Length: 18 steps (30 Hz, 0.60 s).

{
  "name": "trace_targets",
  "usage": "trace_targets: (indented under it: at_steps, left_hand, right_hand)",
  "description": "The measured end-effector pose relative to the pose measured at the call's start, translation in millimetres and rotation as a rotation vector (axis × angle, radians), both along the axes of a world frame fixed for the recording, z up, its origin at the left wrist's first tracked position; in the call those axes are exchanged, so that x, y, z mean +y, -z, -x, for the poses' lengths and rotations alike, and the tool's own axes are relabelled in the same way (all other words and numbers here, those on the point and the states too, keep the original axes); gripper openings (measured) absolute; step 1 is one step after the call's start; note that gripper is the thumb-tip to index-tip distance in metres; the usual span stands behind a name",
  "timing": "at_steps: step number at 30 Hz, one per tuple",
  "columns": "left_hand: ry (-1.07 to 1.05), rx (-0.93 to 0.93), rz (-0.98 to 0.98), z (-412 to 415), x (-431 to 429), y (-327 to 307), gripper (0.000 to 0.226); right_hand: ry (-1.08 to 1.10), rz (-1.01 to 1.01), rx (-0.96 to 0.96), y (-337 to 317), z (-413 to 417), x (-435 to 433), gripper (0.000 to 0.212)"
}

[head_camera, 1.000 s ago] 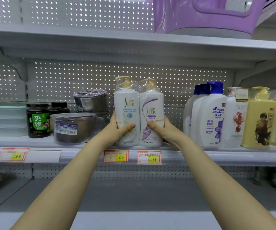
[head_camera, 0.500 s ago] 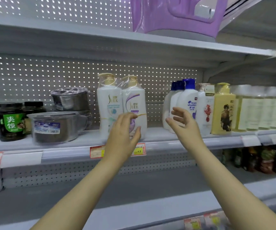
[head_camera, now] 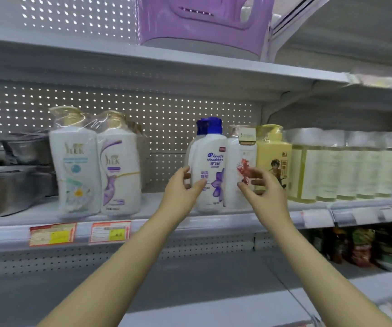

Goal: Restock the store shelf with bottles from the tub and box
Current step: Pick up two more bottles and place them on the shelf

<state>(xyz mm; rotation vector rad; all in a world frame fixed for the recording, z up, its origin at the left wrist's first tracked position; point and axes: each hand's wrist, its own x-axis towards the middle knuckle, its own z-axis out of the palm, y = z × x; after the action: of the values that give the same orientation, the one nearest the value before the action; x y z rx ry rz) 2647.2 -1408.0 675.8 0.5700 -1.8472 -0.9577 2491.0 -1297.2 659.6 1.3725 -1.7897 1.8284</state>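
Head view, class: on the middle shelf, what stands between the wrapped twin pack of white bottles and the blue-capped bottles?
Nothing stands there: the head view shows a bare gap of shelf and pegboard between the twin pack and the blue-capped bottles.

Even, bright overhead light — soft motion blur throughout, worst at right; wide-angle bending along the edges.

Two white shrink-wrapped SLEK bottles [head_camera: 96, 161] stand upright together on the shelf [head_camera: 157, 220], well left of the left hand [head_camera: 181, 192]. A blue-capped Head & Shoulders bottle [head_camera: 210, 161] stands upright between both hands, beside a white red-flowered bottle [head_camera: 239, 166].
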Motion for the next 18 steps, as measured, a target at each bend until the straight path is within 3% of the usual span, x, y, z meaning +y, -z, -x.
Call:
trace_targets:
  at_steps: [8,12,18]
  left_hand:
    - [-0.099,0.054,-0.117,20.5,-13.0,7.7,0.041]
    - [-0.073,0.049,-0.123,19.4,-13.0,6.7,0.042]
    - [-0.067,0.039,-0.144,22.0,-11.7,8.3,0.045]
  right_hand:
    - [0.177,0.000,0.094,4.1,62.4,8.6,0.061]
    - [0.232,-0.003,0.019,8.9,80.5,6.4,0.080]
    - [-0.031,0.009,-0.136,8.8,95.5,10.6,0.098]
